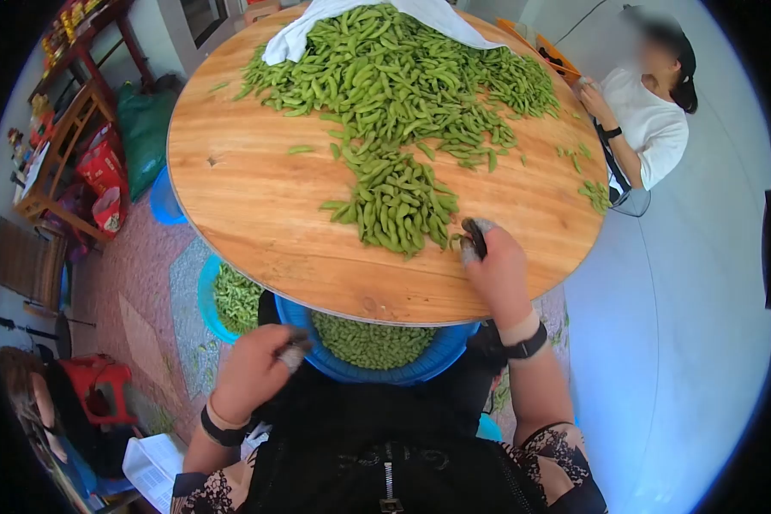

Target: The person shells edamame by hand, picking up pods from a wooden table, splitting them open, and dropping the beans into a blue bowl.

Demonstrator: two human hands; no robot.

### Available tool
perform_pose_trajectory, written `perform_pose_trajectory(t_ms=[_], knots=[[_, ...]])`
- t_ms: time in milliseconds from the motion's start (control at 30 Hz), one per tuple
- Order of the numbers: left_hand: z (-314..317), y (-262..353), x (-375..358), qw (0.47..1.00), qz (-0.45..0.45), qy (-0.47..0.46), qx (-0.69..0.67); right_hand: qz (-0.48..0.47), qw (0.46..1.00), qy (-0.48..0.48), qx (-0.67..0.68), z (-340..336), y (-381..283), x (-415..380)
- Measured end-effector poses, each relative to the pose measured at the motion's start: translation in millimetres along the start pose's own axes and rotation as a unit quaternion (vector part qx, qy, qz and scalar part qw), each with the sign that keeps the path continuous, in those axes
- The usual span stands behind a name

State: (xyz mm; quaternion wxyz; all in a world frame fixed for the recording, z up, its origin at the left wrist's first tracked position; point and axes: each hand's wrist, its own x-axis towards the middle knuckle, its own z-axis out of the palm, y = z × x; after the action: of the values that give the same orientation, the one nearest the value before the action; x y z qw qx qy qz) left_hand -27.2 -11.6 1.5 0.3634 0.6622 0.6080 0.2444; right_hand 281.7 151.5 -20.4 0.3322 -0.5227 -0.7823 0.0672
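Note:
A large heap of green soybean pods [403, 81] covers the far part of the round wooden table [257, 206], with a smaller pile [403, 210] spilling toward me. My right hand [499, 272] is over the table at that pile's right edge. Its taped, darkened fingertips are closed at a green pod [456, 242]. Left of the blue basin [464, 343], my left hand [253, 368] hangs below the table edge, fingers curled together. Grey tape wraps its thumb; whatever it may hold is hidden. Shelled green beans [373, 341] lie in the basin.
A turquoise basin [207, 300] of green hulls stands on the floor at left. White cloth [295, 36] partly covers the heap. Another person [651, 111] sits at the table's right. A red stool [94, 385], another person [47, 420] and a green sack [141, 128] are at left.

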Motion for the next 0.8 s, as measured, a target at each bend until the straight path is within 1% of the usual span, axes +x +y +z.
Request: perform_pose_trajectory(t_ms=[33,100,133,167,200,233,267,300,333,367,400,467,533,600,667,700,767,800], knots=[[3,6,7,1.0,-0.003,0.002,-0.001,-0.002,1.0,-0.002,0.001,-6,-10,-4],[12,19,21,0.985,0.102,-0.062,-0.128,-0.047,0.997,-0.014,0.056,-26,-42,-17],[21,30,30,0.976,0.097,-0.051,-0.187,-0.046,0.997,-0.018,0.059,-32,-53,-24],[31,40,40,0.964,0.093,-0.039,-0.246,-0.081,0.993,-0.044,0.073,-37,-63,-29],[38,45,49,0.964,0.091,-0.038,-0.246,-0.116,0.987,-0.069,0.086,-41,-71,-34],[44,47,58,0.949,0.095,-0.071,-0.292,-0.115,0.987,-0.07,0.087,-44,-76,-37],[47,48,65,0.93,0.1,-0.103,-0.337,-0.142,0.983,-0.068,0.091,-47,-79,-40],[47,49,69,0.93,0.1,-0.103,-0.337,-0.169,0.979,-0.066,0.094,-48,-82,-42],[47,49,71,0.896,0.048,-0.183,-0.401,-0.161,0.98,-0.051,0.104,-48,-85,-43],[47,50,71,0.849,-0.005,-0.262,-0.459,-0.159,0.98,-0.052,0.105,-48,-84,-45],[47,51,69,0.848,-0.008,-0.263,-0.459,-0.16,0.98,-0.044,0.114,-47,-82,-48],[47,53,65,0.825,-0.048,-0.249,-0.505,-0.158,0.979,-0.037,0.124,-46,-81,-52],[48,53,61,0.829,-0.049,-0.253,-0.496,-0.182,0.972,-0.064,0.131,-46,-82,-53],[47,53,58,0.835,-0.049,-0.254,-0.486,-0.193,0.97,-0.053,0.135,-43,-81,-55],[48,51,54,0.824,-0.063,-0.227,-0.515,-0.206,0.967,-0.041,0.141,-41,-83,-56],[48,51,51,0.825,-0.063,-0.226,-0.514,-0.202,0.969,-0.046,0.135,-41,-84,-56],[50,53,47,0.847,-0.046,-0.184,-0.497,-0.198,0.97,-0.049,0.13,-41,-87,-57],[49,54,45,0.847,-0.045,-0.183,-0.496,-0.195,0.971,-0.049,0.13,-41,-88,-58]])
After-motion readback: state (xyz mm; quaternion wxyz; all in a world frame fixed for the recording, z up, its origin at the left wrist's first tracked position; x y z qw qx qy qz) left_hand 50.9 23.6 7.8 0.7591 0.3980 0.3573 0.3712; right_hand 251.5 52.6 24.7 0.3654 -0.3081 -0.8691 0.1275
